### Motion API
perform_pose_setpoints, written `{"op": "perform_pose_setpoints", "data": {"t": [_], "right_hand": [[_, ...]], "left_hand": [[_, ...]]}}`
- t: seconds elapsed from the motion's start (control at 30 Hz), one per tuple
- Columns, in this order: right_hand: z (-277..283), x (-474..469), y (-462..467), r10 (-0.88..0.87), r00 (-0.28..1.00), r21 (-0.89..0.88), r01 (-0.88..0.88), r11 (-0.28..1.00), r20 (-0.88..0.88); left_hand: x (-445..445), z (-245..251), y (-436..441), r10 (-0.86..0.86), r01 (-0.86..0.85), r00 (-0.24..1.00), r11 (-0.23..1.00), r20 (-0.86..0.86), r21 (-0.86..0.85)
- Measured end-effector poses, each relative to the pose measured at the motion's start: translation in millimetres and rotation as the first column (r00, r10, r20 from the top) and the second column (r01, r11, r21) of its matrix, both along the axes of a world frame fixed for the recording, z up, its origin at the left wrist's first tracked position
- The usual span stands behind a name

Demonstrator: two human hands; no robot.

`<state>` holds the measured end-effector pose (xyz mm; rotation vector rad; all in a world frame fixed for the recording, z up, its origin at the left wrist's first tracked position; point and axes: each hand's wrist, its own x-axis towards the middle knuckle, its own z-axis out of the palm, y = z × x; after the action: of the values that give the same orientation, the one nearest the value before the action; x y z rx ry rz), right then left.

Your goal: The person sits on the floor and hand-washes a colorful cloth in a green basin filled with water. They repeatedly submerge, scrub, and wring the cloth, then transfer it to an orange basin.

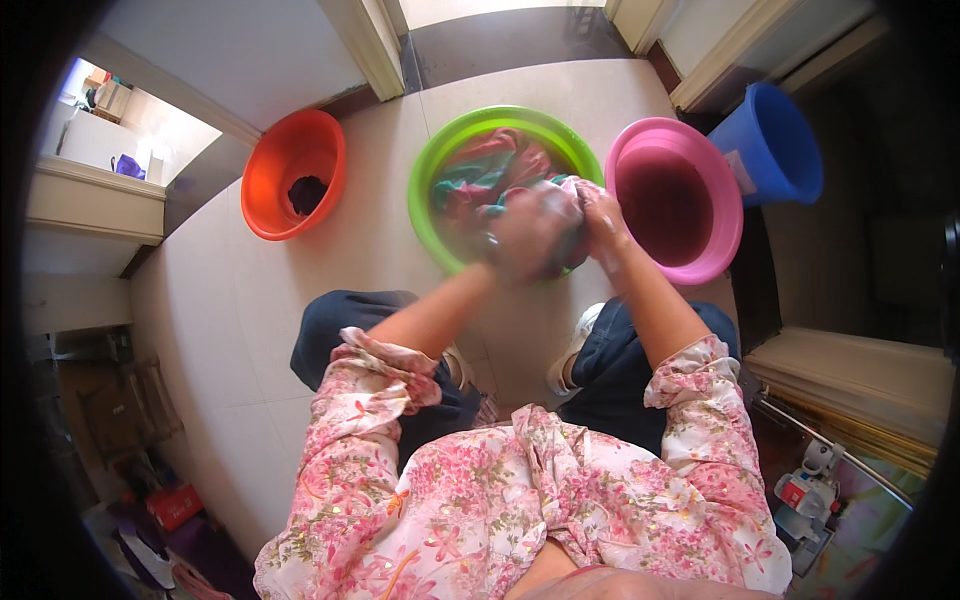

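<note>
A green plastic basin stands on the floor before me, with wet pink and teal patterned cloth bunched inside it. Over its near right side both hands grip part of that cloth. My left hand is blurred by motion and lies across the fabric, its fingers hard to make out. At the basin's right rim, my right hand is closed around a bunched end of the cloth, with whitish suds on the skin. A darker fold hangs below the hands against the near rim.
Right of the green basin is a pink basin holding dark reddish water, beside a blue bucket. At left, an orange basin contains a small dark cloth. My knees and white shoes flank the tiled floor in front.
</note>
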<state>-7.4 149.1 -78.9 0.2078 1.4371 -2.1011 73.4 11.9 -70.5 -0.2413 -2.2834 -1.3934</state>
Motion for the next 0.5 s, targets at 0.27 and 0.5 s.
{"op": "perform_pose_setpoints", "data": {"t": [0.27,0.5], "right_hand": [[-29,-14,-29,-0.150,0.976,0.196,0.180,0.964,-0.158],[-2,-13,-25,-0.138,0.987,-0.197,0.153,0.968,0.087]], "left_hand": [[-23,55,21,0.240,-0.237,0.965,0.971,-0.109,0.038],[-26,79,29,0.337,-0.332,0.939,0.940,0.066,-0.075]]}}
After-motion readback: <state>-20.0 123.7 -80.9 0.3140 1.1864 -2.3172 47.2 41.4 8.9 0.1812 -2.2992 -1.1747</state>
